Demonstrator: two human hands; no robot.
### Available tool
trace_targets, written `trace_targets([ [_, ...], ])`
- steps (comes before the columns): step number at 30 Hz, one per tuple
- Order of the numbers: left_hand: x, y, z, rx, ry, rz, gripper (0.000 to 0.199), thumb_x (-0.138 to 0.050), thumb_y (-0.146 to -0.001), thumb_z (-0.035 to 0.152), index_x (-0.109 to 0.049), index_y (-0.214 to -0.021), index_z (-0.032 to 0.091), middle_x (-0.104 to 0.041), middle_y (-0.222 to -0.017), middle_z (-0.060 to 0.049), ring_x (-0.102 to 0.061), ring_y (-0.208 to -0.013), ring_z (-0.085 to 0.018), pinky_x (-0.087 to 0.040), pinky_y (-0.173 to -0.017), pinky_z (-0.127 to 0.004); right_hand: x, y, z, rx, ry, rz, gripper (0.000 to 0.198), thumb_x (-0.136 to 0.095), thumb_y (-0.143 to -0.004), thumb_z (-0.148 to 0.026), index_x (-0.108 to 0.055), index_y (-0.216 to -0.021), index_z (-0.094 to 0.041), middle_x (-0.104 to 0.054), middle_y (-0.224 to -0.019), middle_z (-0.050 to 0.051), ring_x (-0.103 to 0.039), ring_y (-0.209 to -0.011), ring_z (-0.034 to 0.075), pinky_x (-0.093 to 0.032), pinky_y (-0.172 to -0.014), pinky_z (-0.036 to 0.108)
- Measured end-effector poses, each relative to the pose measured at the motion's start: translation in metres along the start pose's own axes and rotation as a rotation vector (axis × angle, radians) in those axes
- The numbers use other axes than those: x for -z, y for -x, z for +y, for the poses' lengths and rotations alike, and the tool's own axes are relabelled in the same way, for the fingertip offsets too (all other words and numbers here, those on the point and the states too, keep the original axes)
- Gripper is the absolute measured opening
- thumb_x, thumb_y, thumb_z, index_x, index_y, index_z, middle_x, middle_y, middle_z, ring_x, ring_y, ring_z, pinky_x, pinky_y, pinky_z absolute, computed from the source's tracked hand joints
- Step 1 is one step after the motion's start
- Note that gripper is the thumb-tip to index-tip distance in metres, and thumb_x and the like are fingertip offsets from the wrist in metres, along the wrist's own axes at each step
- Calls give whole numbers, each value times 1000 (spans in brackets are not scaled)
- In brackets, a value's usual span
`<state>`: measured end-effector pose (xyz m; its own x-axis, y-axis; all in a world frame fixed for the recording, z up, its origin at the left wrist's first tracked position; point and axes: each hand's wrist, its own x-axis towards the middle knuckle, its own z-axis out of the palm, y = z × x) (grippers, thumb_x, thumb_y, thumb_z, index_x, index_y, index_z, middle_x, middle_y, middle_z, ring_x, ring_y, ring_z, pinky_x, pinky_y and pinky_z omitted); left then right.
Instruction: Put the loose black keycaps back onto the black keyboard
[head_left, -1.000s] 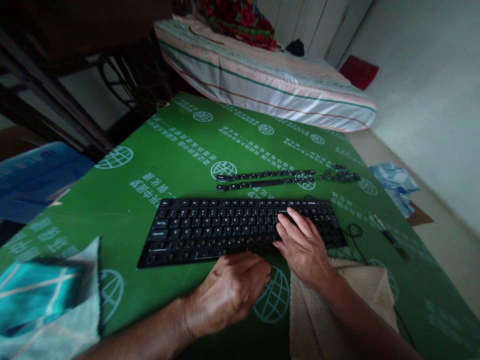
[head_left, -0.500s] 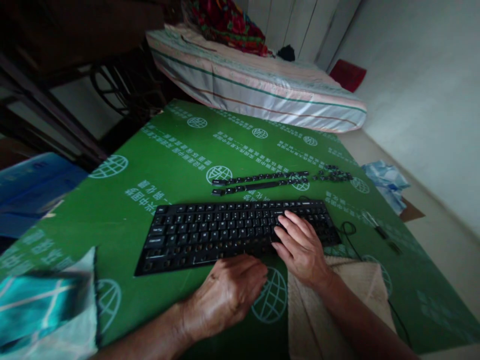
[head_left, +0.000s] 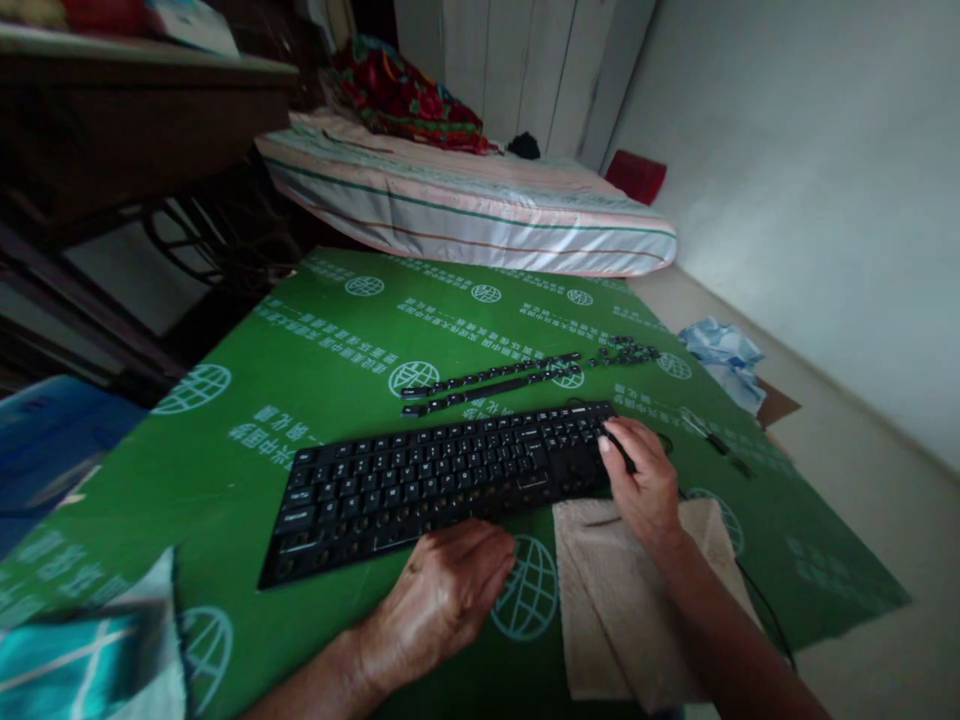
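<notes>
A black keyboard lies at a slant on the green table. Several keys are gone from its lower rows, leaving bare sockets. At its front edge rests my left hand, closed with curled fingers; whatever they hold, if anything, is hidden. My right hand grips the keyboard's right end, the thumb over the number pad and the fingers around the edge. Beyond the keyboard, loose keycaps lie in two rows, with a scattered pile of keycaps to their right.
A beige cloth lies under my right forearm. Right of the keyboard is a thin tool with a dark handle. A teal checked cloth covers the near left corner of the green table. A bed stands behind.
My right hand has moved right, from the keyboard's middle-right keys to its right end. My left hand stays closed by the front edge. The camera view has shifted.
</notes>
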<state>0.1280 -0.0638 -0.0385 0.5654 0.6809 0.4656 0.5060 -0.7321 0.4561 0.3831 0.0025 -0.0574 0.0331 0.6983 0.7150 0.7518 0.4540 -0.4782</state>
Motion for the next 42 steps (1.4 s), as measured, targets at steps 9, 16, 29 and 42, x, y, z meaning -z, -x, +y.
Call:
trace_targets([
  [9, -3, 2, -2, -82, -65, 6, 17, -42, -95, 16, -59, -98, 17, -65, -81, -4, -64, -73, -14, -54, -68, -23, -1, 9, 38, -365, -31, 54, 35, -55, -84, -45, -71, -100, -17, -72, -97, 11, -67, -89, 23, -54, -81, 42],
  [16, -5, 4, -6, -96, -91, 15, 17, -42, -95, 16, -59, -99, 16, -66, -85, -5, -64, -74, -14, -55, -68, -24, -9, 11, 44, -474, -121, 72, 40, -56, -81, -49, -72, -98, -16, -73, -97, 12, -69, -87, 23, -55, -80, 41],
  [29, -1, -1, -4, -84, -91, 39, 19, -41, -95, 16, -60, -98, 15, -67, -82, -5, -65, -74, -14, -56, -69, -24, -11, 15, 38, -542, -236, 185, 35, -59, -78, -48, -73, -89, -18, -75, -89, 8, -70, -81, 22, -56, -77, 39],
  [42, -5, 5, -11, -64, -161, 81, 16, -42, -95, 16, -58, -96, 16, -68, -83, -5, -67, -75, -14, -57, -70, -24, -12, 17, 35, -551, -266, 177, 33, -61, -78, -45, -73, -89, -17, -74, -89, 9, -69, -80, 21, -56, -77, 39],
])
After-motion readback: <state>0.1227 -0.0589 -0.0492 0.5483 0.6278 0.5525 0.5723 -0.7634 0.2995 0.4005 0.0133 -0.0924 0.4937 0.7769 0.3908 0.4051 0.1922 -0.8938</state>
